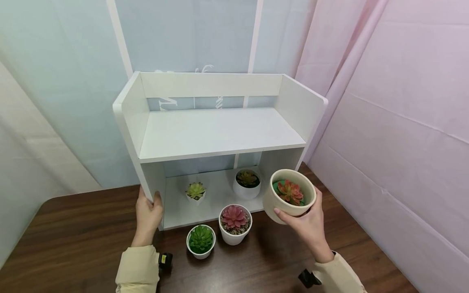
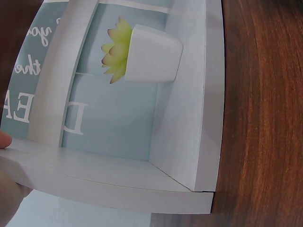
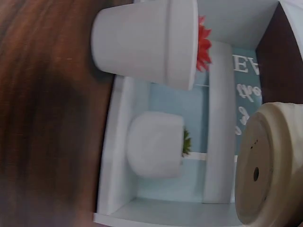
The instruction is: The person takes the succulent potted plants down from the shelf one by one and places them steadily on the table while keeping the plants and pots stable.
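My left hand point(image 1: 148, 211) grips the lower front edge of the white shelf's left side panel, thumb on the inner face. In my right hand point(image 1: 309, 224) is a cream pot with a red succulent point(image 1: 289, 193), held up off the table in front of the shelf's right side. The pot's underside point(image 3: 255, 172) with a drain hole shows in the right wrist view. On the lower board of the white shelf point(image 1: 220, 130) stand a small white pot with a yellow-green succulent point(image 1: 196, 192) and a round white pot with a dark succulent point(image 1: 247, 189).
Before the shelf, on the dark wooden table point(image 1: 80, 236), are a white pot with a pink-red succulent point(image 1: 234, 228) and a white pot with a green succulent point(image 1: 200, 242). Behind hangs a pale blue curtain point(image 1: 190, 36); pink fabric point(image 1: 414, 101) borders the right.
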### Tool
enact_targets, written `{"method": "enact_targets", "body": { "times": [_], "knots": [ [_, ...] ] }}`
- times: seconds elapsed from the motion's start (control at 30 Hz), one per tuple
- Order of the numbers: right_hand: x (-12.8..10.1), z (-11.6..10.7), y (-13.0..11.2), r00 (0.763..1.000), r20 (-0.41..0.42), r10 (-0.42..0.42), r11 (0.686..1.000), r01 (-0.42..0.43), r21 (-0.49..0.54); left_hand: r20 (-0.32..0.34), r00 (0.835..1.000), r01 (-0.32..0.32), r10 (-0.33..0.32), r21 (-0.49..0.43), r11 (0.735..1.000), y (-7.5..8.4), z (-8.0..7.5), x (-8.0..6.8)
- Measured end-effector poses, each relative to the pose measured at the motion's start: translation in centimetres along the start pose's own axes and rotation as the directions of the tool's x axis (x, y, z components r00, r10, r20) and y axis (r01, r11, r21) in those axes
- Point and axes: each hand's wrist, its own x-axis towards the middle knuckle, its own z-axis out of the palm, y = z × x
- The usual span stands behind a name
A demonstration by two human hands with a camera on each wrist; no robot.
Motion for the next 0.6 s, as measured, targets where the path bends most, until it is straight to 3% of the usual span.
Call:
{"method": "enact_targets", "body": {
  "times": [0.2,0.43,0.6],
  "knots": [
    [-0.7,0.0,-0.4,0.999,0.007,0.036,0.998,-0.035,-0.045,-0.002,1.000,-0.010,0.010,-0.003,1.000,0.0,0.0,0.1],
    [-1.1,-0.2,4.7,0.996,0.005,0.094,0.991,-0.093,-0.094,0.002,1.000,-0.002,0.002,-0.009,1.000,0.1,0.0,0.1],
    [-1.8,-0.3,6.2,0.993,0.008,0.119,0.983,-0.117,-0.144,0.003,1.000,0.004,-0.004,0.005,1.000,0.0,0.0,0.1]
  ]
}}
